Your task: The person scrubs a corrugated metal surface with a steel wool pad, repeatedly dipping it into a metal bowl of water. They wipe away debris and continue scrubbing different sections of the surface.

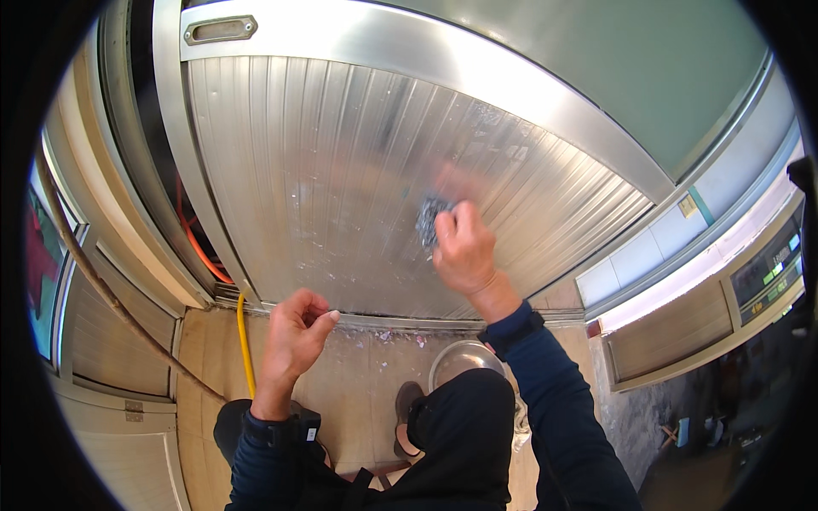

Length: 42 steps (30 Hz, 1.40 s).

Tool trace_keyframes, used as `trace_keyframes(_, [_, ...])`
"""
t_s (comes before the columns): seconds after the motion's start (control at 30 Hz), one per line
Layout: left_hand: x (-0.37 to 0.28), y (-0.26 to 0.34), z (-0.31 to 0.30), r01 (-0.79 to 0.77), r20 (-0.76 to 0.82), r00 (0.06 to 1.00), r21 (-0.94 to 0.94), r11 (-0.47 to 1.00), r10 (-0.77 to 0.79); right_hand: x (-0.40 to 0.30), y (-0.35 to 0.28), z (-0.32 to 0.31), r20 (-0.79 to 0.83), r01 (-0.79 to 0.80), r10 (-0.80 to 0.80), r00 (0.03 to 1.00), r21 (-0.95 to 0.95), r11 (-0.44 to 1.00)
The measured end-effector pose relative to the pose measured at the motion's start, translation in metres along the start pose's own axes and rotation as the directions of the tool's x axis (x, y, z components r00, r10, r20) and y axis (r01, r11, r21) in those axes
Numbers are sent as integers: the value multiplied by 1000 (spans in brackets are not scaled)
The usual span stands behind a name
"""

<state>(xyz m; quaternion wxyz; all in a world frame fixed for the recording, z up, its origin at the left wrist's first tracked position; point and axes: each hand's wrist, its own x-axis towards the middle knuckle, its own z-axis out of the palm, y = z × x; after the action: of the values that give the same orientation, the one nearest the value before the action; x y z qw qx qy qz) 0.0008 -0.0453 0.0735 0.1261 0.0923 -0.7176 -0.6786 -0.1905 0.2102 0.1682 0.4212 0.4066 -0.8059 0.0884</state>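
Observation:
My right hand [470,252] grips a grey steel-wool scourer [429,223] against the ribbed metal lower panel [268,160] of a sliding door. White flecks and scraps of residue dot the panel around the scourer, and a blurred reflection shows in the metal. Half curled, my left hand [297,335] hovers in front of the panel's lower left edge, thumb apart from the fingers, with nothing visible in it. A metal basin [465,358] rests on the floor by my right knee, partly hidden by my leg.
Small scraps [383,335] litter the floor along the door track [409,316]. A yellow hose [244,345] runs down on the left, near a long thin stick [121,306]. An orange hose [203,246] shows in the door gap. A recessed handle [220,29] sits at the door's upper left.

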Motion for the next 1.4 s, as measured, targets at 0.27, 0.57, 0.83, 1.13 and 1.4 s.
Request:
trace_keyframes(0.27, [-3, 1, -6, -17, 6, 1000, 55, 998, 17, 45, 2, -33, -177, -161, 173, 969, 79, 984])
trace_keyframes(0.57, [-5, 12, -9, -25, -11, 1000, 18, 1000, 25, -27, -40, 33, 130, -18, 11, 991, 53, 998])
trace_keyframes(0.83, [-6, 13, -14, -76, -29, 997, 43, 996, 78, 49, -31, 8, -223, -75, 95, 970, 98, 992])
trace_keyframes(1.13, [-13, 21, -24, -71, -35, 997, 6, 997, 71, -58, -85, 89, 263, -141, 115, 958, 82, 987])
trace_keyframes(1.4, [-14, 24, -32, -40, -22, 999, -9, 999, 40, 99, -58, 5, -227, -56, 82, 970, 118, 991])
